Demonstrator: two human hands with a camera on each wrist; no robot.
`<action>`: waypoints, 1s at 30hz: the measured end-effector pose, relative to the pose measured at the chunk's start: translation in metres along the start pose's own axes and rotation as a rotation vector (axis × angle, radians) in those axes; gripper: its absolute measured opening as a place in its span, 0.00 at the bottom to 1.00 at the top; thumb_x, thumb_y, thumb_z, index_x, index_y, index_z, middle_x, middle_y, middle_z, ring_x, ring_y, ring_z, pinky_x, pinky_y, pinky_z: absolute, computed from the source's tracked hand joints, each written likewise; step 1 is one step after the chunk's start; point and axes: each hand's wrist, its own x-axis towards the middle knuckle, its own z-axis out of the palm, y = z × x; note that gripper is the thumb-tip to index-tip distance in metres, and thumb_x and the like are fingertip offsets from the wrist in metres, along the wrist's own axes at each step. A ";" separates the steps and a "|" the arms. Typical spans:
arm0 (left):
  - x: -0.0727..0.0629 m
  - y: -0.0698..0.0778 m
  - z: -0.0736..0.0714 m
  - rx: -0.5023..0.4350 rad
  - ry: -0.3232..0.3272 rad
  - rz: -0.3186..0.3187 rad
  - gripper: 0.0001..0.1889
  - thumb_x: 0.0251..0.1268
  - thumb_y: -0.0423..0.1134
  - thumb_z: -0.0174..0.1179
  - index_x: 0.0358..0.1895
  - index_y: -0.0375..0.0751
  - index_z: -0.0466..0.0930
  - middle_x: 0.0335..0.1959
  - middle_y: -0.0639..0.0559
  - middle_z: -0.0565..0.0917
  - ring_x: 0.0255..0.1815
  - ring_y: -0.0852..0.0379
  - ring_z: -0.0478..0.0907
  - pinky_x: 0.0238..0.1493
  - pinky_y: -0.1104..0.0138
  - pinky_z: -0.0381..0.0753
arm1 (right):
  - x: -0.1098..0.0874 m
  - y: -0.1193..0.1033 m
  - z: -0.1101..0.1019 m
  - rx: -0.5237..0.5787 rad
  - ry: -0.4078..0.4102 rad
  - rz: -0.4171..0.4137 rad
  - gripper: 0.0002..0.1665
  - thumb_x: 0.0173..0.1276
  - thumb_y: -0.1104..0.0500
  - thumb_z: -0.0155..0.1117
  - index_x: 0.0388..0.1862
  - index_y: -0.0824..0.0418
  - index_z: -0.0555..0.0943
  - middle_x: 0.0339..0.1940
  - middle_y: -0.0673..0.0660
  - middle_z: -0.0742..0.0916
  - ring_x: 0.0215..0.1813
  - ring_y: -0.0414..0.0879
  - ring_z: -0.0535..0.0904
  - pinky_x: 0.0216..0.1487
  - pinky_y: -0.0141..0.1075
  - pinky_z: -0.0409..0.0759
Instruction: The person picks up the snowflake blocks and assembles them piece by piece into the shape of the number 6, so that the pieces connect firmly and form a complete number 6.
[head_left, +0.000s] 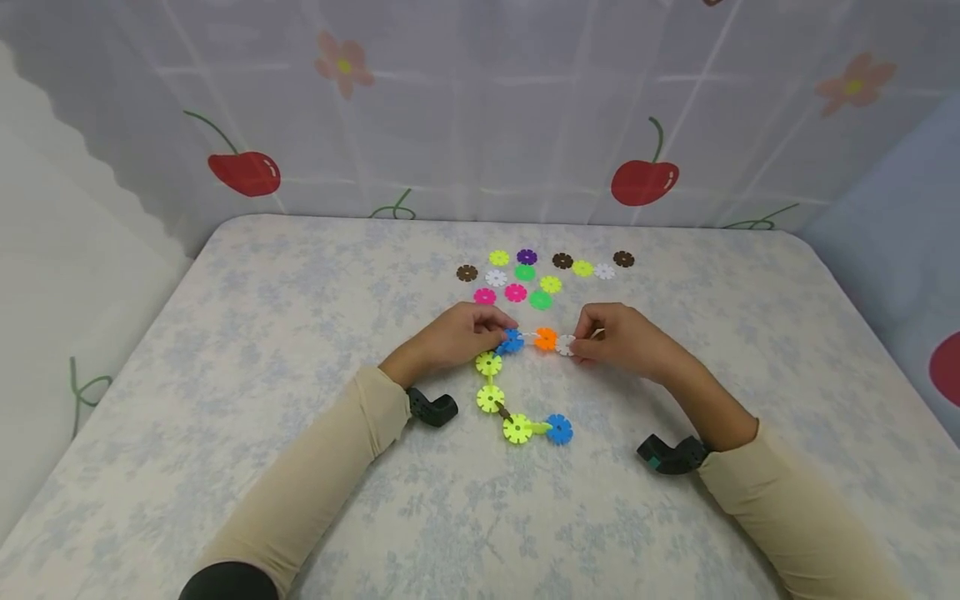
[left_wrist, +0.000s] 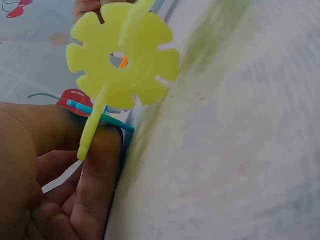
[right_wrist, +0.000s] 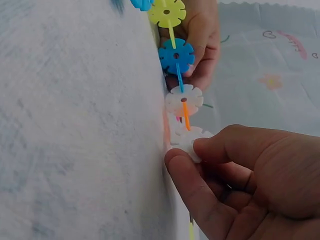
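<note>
A chain of slotted plastic snowflake discs lies bent on the table in the head view. My left hand (head_left: pixel 456 335) pinches a blue disc (head_left: pixel 513 341) at the chain's upper corner. To its right come a white disc seen edge-on, an orange disc (head_left: pixel 546 339) and a white end disc (head_left: pixel 566 346). Thumb and index finger of my right hand (head_left: pixel 626 340) pinch that white end disc (right_wrist: pixel 187 140). Below the left hand, the chain runs through yellow discs (head_left: pixel 491 398) and a brown disc (head_left: pixel 503 412) to another blue disc (head_left: pixel 559 429). A yellow disc (left_wrist: pixel 145 75) partly hides the left fingertips in the left wrist view.
Loose discs lie beyond the hands, among them a pink disc (head_left: pixel 515 292), a green disc (head_left: pixel 541 300), a purple disc (head_left: pixel 527 257) and a brown disc (head_left: pixel 624 259). A patterned cloth covers the table (head_left: pixel 300 292). A cherry-print curtain (head_left: pixel 465 108) hangs behind it.
</note>
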 end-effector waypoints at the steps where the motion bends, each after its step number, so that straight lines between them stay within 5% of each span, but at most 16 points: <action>1: 0.000 0.000 0.000 -0.002 -0.011 0.007 0.13 0.76 0.35 0.58 0.58 0.45 0.85 0.48 0.54 0.84 0.44 0.54 0.79 0.49 0.64 0.78 | 0.001 -0.001 0.002 -0.018 0.012 -0.006 0.08 0.69 0.63 0.70 0.34 0.61 0.78 0.36 0.55 0.86 0.37 0.50 0.81 0.36 0.39 0.78; 8: -0.001 0.003 0.000 -0.032 -0.095 0.023 0.18 0.78 0.32 0.52 0.63 0.50 0.83 0.62 0.60 0.80 0.61 0.62 0.74 0.59 0.65 0.74 | 0.004 -0.001 0.012 -0.138 0.081 -0.089 0.10 0.66 0.65 0.71 0.30 0.59 0.78 0.29 0.52 0.84 0.33 0.47 0.78 0.35 0.40 0.76; 17: -0.002 0.005 0.001 -0.041 -0.116 -0.035 0.20 0.77 0.32 0.52 0.65 0.54 0.81 0.65 0.61 0.78 0.58 0.62 0.74 0.49 0.66 0.72 | 0.003 -0.004 0.017 -0.192 0.119 -0.150 0.10 0.65 0.66 0.72 0.27 0.58 0.80 0.24 0.49 0.83 0.28 0.46 0.75 0.32 0.40 0.75; 30: -0.001 0.007 0.001 -0.028 -0.140 -0.016 0.21 0.76 0.32 0.53 0.66 0.51 0.80 0.66 0.57 0.77 0.54 0.61 0.74 0.43 0.67 0.70 | 0.004 -0.006 0.023 -0.183 0.155 -0.174 0.10 0.65 0.67 0.72 0.26 0.59 0.80 0.23 0.50 0.83 0.25 0.45 0.73 0.28 0.37 0.73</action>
